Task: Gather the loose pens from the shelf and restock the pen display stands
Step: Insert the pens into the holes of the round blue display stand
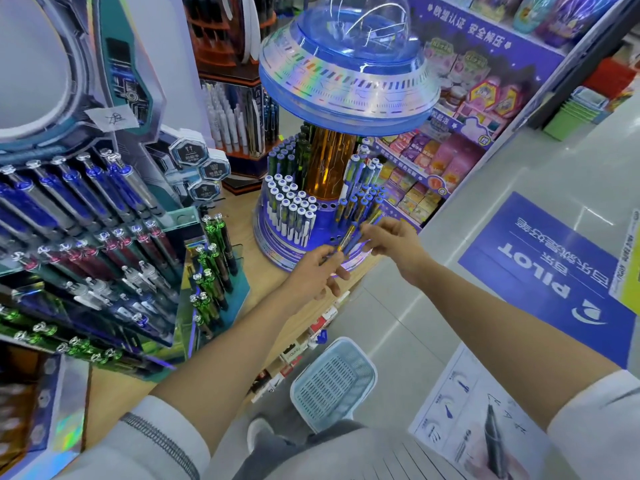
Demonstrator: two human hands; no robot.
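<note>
A round blue pen display stand (277,251) with a saucer-shaped top stands on the wooden shelf, its rings holding white-capped and blue-capped pens. My left hand (317,271) grips a small bunch of blue and yellow pens (348,239) just in front of the stand's base. My right hand (389,237) pinches the upper end of one of those pens, close to the blue-capped pens (363,202) on the stand's right side. Several holes in the stand's lower ring near my hands hold nothing.
A tiered acrylic pen display (104,244) with blue, red, silver and green pens fills the left. A light blue plastic basket (334,382) sits on the floor below the shelf edge (304,323). Shelves of colourful packaged goods (450,150) stand to the right, beside floor stickers (554,278).
</note>
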